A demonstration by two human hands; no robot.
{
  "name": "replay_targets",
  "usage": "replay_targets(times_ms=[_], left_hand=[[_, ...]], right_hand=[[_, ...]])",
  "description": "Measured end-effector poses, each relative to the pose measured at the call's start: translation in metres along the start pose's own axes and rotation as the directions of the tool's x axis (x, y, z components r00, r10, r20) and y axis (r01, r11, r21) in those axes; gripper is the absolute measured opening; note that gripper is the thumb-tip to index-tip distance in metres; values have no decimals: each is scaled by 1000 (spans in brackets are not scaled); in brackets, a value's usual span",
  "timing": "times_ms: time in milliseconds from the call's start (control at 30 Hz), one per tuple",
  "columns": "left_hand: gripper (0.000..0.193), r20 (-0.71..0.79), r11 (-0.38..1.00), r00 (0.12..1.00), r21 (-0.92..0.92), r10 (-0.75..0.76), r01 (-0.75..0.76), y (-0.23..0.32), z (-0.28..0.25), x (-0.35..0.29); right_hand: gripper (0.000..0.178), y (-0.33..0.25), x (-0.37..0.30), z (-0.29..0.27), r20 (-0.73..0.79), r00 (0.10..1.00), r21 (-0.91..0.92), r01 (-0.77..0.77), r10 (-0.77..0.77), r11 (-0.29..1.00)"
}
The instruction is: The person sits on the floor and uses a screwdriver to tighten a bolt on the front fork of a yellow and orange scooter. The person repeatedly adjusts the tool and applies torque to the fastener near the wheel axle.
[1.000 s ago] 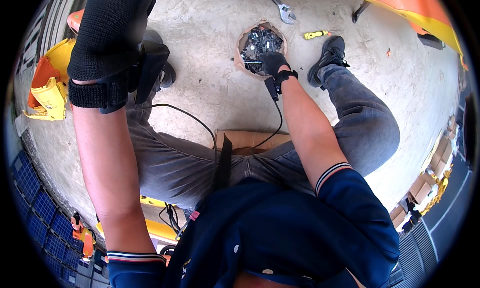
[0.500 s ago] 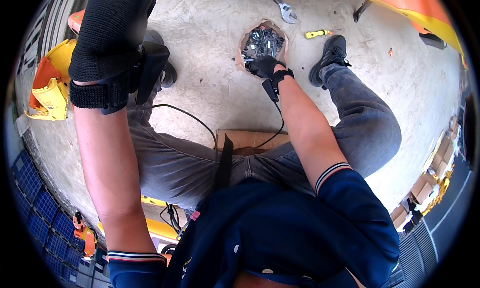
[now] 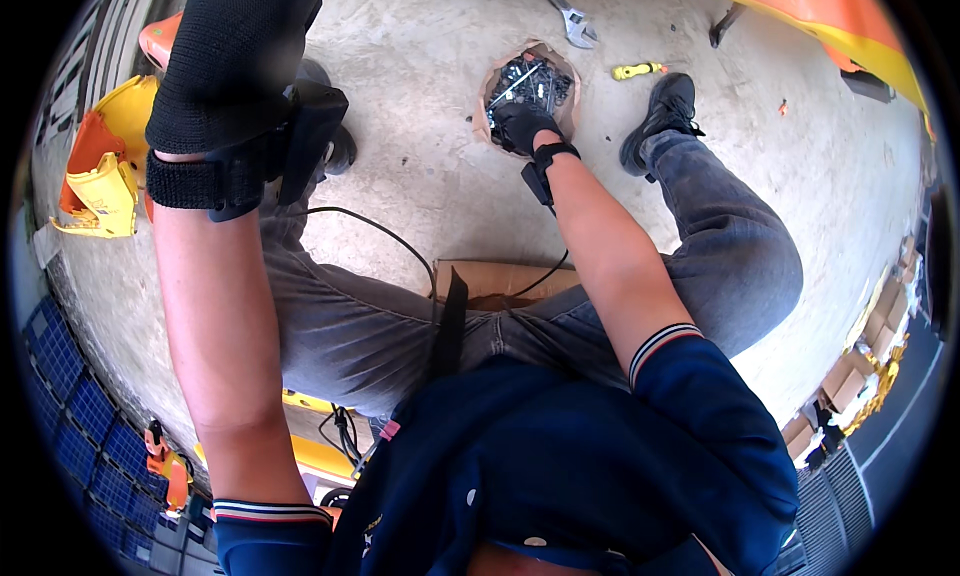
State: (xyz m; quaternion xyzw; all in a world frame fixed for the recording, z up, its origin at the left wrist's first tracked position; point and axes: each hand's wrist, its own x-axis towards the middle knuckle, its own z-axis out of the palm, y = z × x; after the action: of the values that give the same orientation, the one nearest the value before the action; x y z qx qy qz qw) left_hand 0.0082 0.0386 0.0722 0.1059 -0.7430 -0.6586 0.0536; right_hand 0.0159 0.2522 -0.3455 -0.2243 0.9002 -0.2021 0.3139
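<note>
Nearest the camera, the person's dark blue top is filling the lower frame and hiding the waist and whatever lies beneath it. Grey trousers are showing above it, with a flat cardboard piece (image 3: 505,279) lying between the thighs, partly covered by a dark strap. A black cable (image 3: 385,238) is running across the lap; both ends are passing out of sight.

The left hand (image 3: 235,61), in a black knit glove, is rising close to the lens at upper left, blurred and cut off by the frame edge; whether it is gripping anything cannot be told.

Farther out, the right hand (image 3: 522,126), also gloved in black, is reaching down into a shallow cardboard container (image 3: 482,116) of dark screws (image 3: 535,79) on the concrete floor. Its fingers are curling into the pile, but the grasp is too small to make out.

Beyond, a yellow-handled tool (image 3: 637,71) and an adjustable wrench (image 3: 570,18) are lying near the container; the wrench is clipped by the rim.
</note>
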Motion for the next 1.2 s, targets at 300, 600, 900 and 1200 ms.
replay_targets(times_ms=[300, 600, 900, 1200], left_hand=[[55, 318, 598, 584, 63, 747, -799, -52, -25, -1], [59, 315, 610, 595, 58, 740, -790, -48, -22, -5], [60, 434, 643, 599, 56, 673, -763, -51, -38, 16], [34, 389, 772, 773, 202, 502, -603, -15, -32, 6]], right_hand=[[32, 8, 14, 31, -193, 974, -199, -158, 119, 967], [63, 7, 21, 24, 184, 955, -342, -162, 234, 926], [37, -19, -2, 17, -170, 966, -278, -239, 197, 931], [28, -33, -18, 5, -216, 975, -148, -92, 59, 985]])
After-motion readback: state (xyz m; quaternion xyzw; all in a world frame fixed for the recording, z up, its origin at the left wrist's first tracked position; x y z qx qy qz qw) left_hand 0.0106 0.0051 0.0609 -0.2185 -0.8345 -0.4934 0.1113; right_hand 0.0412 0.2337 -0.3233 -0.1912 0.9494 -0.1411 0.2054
